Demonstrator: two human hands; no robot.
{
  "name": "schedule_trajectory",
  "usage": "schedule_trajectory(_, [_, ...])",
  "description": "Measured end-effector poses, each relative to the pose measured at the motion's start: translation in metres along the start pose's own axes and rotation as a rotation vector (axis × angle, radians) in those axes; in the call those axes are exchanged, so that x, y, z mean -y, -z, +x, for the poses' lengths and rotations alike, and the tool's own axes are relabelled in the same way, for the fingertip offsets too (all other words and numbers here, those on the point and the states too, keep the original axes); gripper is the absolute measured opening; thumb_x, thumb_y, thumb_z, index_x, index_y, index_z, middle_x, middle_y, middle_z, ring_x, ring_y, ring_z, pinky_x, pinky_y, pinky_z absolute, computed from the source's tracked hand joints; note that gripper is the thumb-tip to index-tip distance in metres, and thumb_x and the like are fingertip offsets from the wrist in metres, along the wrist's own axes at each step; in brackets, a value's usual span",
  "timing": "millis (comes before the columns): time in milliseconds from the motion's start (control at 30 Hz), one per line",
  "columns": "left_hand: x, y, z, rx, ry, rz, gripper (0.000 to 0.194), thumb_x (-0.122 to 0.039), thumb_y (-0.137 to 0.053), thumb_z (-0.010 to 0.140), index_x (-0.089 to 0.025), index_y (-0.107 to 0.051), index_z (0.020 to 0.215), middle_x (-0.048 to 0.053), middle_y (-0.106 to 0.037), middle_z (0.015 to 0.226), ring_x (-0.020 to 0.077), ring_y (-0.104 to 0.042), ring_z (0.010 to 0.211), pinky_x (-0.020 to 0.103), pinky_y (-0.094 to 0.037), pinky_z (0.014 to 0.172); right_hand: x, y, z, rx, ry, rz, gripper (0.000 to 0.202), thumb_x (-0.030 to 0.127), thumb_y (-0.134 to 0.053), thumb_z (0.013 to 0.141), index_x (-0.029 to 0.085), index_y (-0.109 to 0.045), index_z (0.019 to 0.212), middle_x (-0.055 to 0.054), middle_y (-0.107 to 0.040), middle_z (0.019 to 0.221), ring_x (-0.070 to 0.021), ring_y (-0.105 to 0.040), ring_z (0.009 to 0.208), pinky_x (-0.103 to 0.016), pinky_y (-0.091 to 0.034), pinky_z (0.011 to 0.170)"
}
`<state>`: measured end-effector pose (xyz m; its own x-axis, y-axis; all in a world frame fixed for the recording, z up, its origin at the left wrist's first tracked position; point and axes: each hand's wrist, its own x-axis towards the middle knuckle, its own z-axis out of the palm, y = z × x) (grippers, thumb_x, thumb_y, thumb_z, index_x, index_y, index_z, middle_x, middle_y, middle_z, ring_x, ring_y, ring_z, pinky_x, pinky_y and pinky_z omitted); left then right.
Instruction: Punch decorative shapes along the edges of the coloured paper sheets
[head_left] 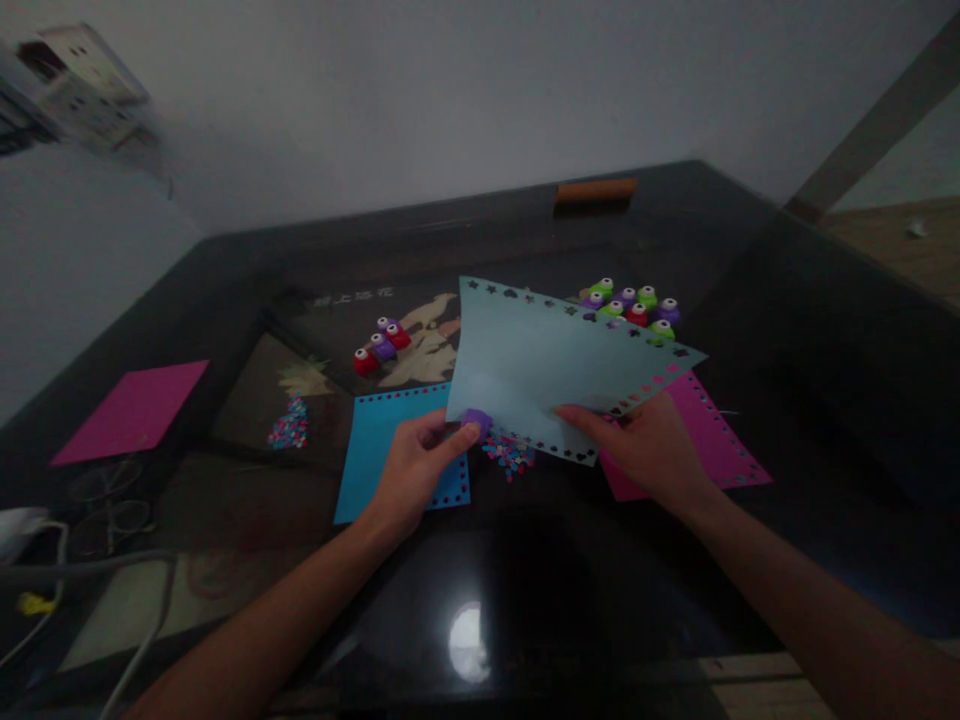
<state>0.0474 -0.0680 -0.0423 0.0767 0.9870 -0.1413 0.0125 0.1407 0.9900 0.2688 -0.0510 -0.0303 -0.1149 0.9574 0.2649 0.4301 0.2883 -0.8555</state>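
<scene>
A pale blue-green sheet [532, 365] with small shapes punched along its edges is held tilted above the table. My left hand [416, 460] is closed on a purple punch [477, 424] at the sheet's lower left corner. With its thumb on top, my right hand [649, 440] grips the sheet's lower right part. Under my left hand lies a blue sheet [367, 450] with punched edges. A pink sheet [705, 440], also punched, is under my right hand. Colourful paper bits [510, 456] are piled just below the held sheet.
Several red, purple and green punches [637, 314] stand behind the sheet, others [382, 345] to its left. A plain pink sheet [135, 410], glasses [111, 505] and a cable [161, 600] are at the left. More bits [289, 428] lie left; an orange roll [596, 191] lies at the back.
</scene>
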Motion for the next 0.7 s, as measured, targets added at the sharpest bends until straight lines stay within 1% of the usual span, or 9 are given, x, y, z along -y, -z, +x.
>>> schedule_trajectory(133, [0.0018,-0.0005,0.0008,0.007,0.007,-0.028,0.023,-0.034,-0.070,0.074,-0.016,-0.071,0.090,0.005,-0.074,0.093,0.0214,-0.064,0.089,0.034,-0.046,0.085,0.0019,-0.0003,0.0004,0.003,-0.025,0.061,0.020,0.032,-0.064,0.076,0.025,-0.070,0.094,-0.003,-0.072,0.099,-0.0261,-0.067,0.093,-0.046,-0.054,0.084])
schedule_trajectory(267, [0.0025,-0.0007,0.0009,0.022,0.012,-0.040,0.022,-0.033,-0.070,0.075,-0.017,-0.071,0.090,0.005,-0.074,0.093,0.0216,-0.065,0.090,0.034,-0.046,0.086,0.0028,0.0000,0.0008,0.008,-0.020,0.083,0.018,0.032,-0.064,0.076,0.027,-0.070,0.092,-0.003,-0.072,0.101,-0.0254,-0.066,0.096,-0.045,-0.053,0.087])
schedule_trajectory(567, [0.0022,-0.0011,0.0007,0.032,0.034,-0.043,0.028,-0.036,-0.071,0.074,-0.015,-0.071,0.094,0.007,-0.074,0.092,0.0235,-0.065,0.093,0.035,-0.048,0.085,0.0023,0.0011,0.0020,0.010,-0.035,0.081,0.022,0.033,-0.064,0.076,0.025,-0.070,0.096,-0.004,-0.071,0.105,-0.0261,-0.065,0.099,-0.046,-0.052,0.089])
schedule_trajectory(700, [0.0010,-0.0011,0.0006,0.035,0.058,-0.049,0.025,-0.034,-0.072,0.073,-0.016,-0.071,0.091,0.006,-0.074,0.091,0.0227,-0.065,0.092,0.035,-0.047,0.086,0.0015,0.0017,0.0018,-0.006,-0.049,0.065,0.022,0.034,-0.065,0.075,0.026,-0.070,0.096,-0.003,-0.071,0.104,-0.0262,-0.065,0.099,-0.047,-0.052,0.089])
